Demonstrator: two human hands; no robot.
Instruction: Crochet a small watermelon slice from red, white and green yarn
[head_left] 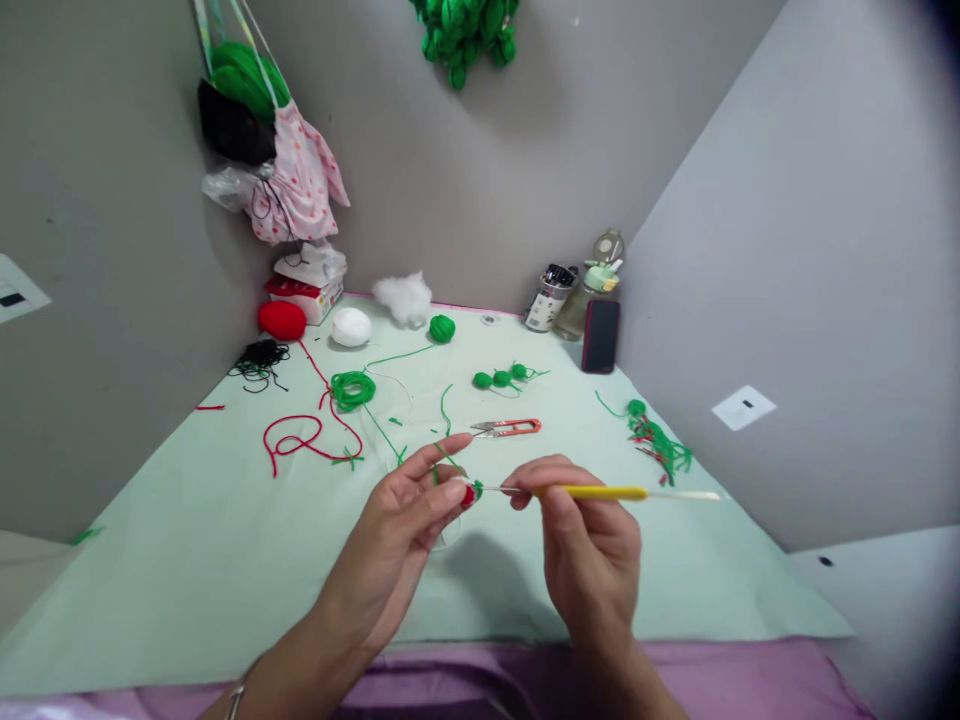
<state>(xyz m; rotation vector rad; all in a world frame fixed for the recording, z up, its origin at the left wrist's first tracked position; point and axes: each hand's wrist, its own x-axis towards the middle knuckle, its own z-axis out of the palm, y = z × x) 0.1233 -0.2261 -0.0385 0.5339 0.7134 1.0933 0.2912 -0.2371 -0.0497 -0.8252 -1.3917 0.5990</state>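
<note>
Between thumb and fingers, my left hand pinches a small red, green and white crochet piece. Green yarn runs over the raised index finger of that hand. My right hand grips a crochet hook by its yellow handle, held nearly level. The hook's thin metal shaft points left and its tip meets the crochet piece; the stitches there are too small to make out. Just beyond both hands, orange-handled thread snips lie on the pale green table cover.
Behind are a green yarn coil, a red yarn ball, a white yarn ball, stuffing and small green crocheted balls. A phone leans at the back right near a pen cup. Yarn scraps lie right.
</note>
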